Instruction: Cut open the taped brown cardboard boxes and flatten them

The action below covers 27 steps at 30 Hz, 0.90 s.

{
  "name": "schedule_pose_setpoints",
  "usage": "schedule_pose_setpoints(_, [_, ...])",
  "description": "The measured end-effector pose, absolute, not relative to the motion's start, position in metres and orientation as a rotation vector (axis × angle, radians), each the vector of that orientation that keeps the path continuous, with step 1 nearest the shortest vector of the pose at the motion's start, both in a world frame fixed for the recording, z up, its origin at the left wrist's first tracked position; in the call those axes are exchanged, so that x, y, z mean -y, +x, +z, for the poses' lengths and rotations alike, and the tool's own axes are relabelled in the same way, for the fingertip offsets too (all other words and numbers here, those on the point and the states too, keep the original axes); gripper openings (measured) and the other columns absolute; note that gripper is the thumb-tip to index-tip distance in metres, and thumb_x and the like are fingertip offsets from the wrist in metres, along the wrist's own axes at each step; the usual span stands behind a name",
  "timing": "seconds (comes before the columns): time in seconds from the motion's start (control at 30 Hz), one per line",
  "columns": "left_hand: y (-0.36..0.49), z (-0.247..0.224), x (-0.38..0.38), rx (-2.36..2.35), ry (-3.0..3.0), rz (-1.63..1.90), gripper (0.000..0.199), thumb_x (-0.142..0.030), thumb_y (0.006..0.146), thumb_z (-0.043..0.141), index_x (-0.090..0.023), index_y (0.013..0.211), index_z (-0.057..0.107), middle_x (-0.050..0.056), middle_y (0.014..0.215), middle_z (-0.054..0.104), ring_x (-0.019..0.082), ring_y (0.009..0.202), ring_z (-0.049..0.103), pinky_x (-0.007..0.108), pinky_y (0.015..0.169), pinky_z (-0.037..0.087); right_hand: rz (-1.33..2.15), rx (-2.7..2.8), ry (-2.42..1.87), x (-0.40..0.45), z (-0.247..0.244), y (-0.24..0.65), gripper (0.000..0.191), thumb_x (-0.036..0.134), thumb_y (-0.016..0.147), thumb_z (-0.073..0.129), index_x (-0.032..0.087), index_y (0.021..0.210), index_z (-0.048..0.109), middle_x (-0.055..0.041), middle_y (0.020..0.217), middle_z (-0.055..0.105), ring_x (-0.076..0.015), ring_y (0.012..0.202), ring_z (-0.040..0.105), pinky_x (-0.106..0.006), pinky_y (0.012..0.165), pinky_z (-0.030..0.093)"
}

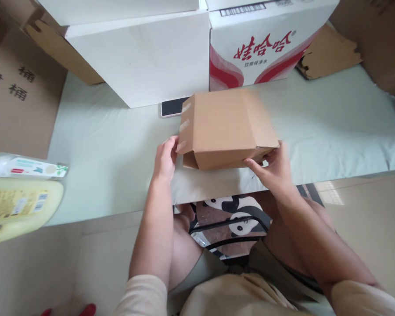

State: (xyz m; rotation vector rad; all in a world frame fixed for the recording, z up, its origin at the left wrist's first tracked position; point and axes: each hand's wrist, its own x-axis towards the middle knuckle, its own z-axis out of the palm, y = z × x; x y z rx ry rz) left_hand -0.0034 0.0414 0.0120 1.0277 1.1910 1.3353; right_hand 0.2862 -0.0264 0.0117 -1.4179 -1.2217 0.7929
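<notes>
A brown cardboard box is held tilted over the near part of the cloth-covered table. My left hand grips a flap at the box's left end, its fingers partly hidden behind that edge. Pale strips, like torn tape marks, run down this flap. At the right end, my right hand holds the lower corner, thumb along the bottom edge and fingers around the side. Flaps stand out at both ends of the box. Behind it lies a phone with a dark screen, partly covered by the box.
At the back stand a plain white box and a white carton with red print. Large brown cartons flank the left side. A yellow jug and a packaged tube are at the left edge. My legs are under the table's front edge.
</notes>
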Motion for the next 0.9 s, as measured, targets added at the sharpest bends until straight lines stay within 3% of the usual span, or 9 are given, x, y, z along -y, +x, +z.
schedule_pose_setpoints(0.1, [-0.006,0.022,-0.038,-1.096,1.064,1.302,0.058,-0.067,0.075,0.076,-0.020,0.109,0.076,0.008,0.110,0.080,0.024,0.099,0.076,0.030,0.078,0.061,0.790,1.215,-1.446,0.025,0.012,0.286,0.058,0.042,0.068,0.089,0.029,0.105,0.047,-0.0016,0.094,0.065,-0.0181,0.081,0.064,-0.033,0.063,0.055])
schedule_pose_setpoints(0.2, [-0.009,0.020,-0.037,-1.033,1.157,1.198,0.080,-0.068,0.072,0.081,-0.023,0.135,0.064,0.013,0.142,0.070,0.031,0.130,0.068,0.038,0.104,0.059,0.790,1.220,-1.527,0.024,0.013,0.285,0.055,0.042,0.068,0.086,0.028,0.107,0.050,-0.0034,0.093,0.068,-0.0199,0.081,0.065,-0.035,0.065,0.056])
schedule_pose_setpoints(0.33, [-0.007,0.008,-0.037,-0.992,1.271,1.133,0.099,-0.065,0.067,0.088,-0.026,0.149,0.049,0.015,0.154,0.060,0.034,0.144,0.059,0.046,0.120,0.049,0.817,1.232,-1.604,0.023,0.015,0.282,0.049,0.043,0.068,0.084,0.025,0.105,0.058,-0.0061,0.092,0.073,-0.0230,0.082,0.071,-0.037,0.067,0.059])
schedule_pose_setpoints(0.47, [-0.003,0.003,-0.040,-1.034,1.294,1.180,0.091,-0.068,0.068,0.087,-0.025,0.141,0.054,0.016,0.144,0.067,0.034,0.134,0.066,0.047,0.112,0.055,0.831,1.243,-1.618,0.020,0.015,0.283,0.038,0.045,0.068,0.083,0.022,0.093,0.065,-0.0093,0.093,0.075,-0.0253,0.082,0.072,-0.040,0.069,0.060])
schedule_pose_setpoints(0.63, [-0.003,0.008,-0.040,-1.072,1.315,1.222,0.069,-0.069,0.071,0.084,-0.019,0.116,0.067,0.014,0.118,0.077,0.027,0.110,0.075,0.037,0.095,0.060,0.835,1.204,-1.420,0.022,0.013,0.288,0.039,0.050,0.077,0.078,0.026,0.103,0.062,-0.0052,0.097,0.072,-0.0221,0.086,0.070,-0.040,0.075,0.059])
schedule_pose_setpoints(0.7, [-0.005,0.011,-0.038,-1.066,1.321,1.233,0.067,-0.066,0.068,0.087,-0.019,0.113,0.070,0.012,0.114,0.078,0.025,0.106,0.075,0.034,0.092,0.059,0.808,1.176,-1.378,0.024,0.013,0.289,0.033,0.057,0.085,0.069,0.027,0.097,0.061,-0.0026,0.088,0.068,-0.0192,0.079,0.066,-0.035,0.069,0.056])
schedule_pose_setpoints(0.77, [-0.007,0.012,-0.037,-1.056,1.300,1.225,0.062,-0.065,0.069,0.085,-0.020,0.110,0.072,0.009,0.109,0.079,0.024,0.103,0.075,0.033,0.088,0.059,0.807,1.088,-1.355,0.023,0.013,0.290,0.039,0.062,0.090,0.059,0.026,0.078,0.055,0.0005,0.069,0.055,-0.0153,0.063,0.055,-0.031,0.059,0.048])
schedule_pose_setpoints(0.83, [-0.009,0.011,-0.036,-1.046,1.217,1.223,0.052,-0.068,0.078,0.070,-0.021,0.101,0.074,0.007,0.097,0.078,0.023,0.095,0.074,0.034,0.081,0.059,0.796,0.961,-1.358,0.021,0.012,0.290,0.048,0.064,0.089,0.058,0.025,0.066,0.043,0.0032,0.057,0.039,-0.0123,0.052,0.040,-0.028,0.051,0.038])
schedule_pose_setpoints(0.9, [-0.010,0.011,-0.038,-1.076,1.139,1.227,0.042,-0.060,0.083,0.061,-0.021,0.092,0.073,0.005,0.087,0.076,0.023,0.086,0.073,0.035,0.077,0.058,0.768,0.854,-1.342,0.018,0.012,0.290,0.048,0.062,0.084,0.061,0.025,0.064,0.038,0.0035,0.056,0.035,-0.0122,0.050,0.040,-0.028,0.050,0.037])
